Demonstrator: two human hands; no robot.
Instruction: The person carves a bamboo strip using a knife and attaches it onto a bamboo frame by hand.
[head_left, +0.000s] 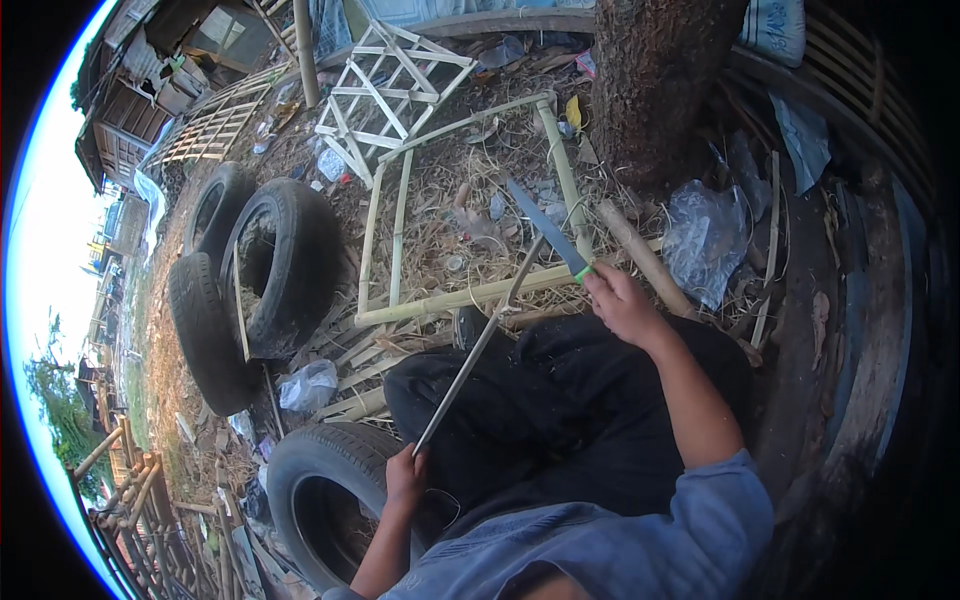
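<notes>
My right hand (pixel 624 306) is closed round the green handle of a knife (pixel 546 229), its long blade pointing up and to the left. In my left hand (pixel 405 477) is the lower end of a thin bamboo strip (pixel 465 370). The strip slants up over my dark trousers toward the blade; whether its far end touches the knife I cannot tell. Just beyond my legs lies a rectangular frame of bamboo poles (pixel 470 300). A lattice of pale slats (pixel 385 97) rests at its far left corner.
Old tyres (pixel 290 262) are grouped to the left, and another tyre (pixel 300 480) lies beside my left forearm. A tree trunk (pixel 655 90) rises at the far right. Near it are a thick bamboo piece (pixel 645 258) and clear plastic (pixel 705 240). Shavings and litter cover the ground.
</notes>
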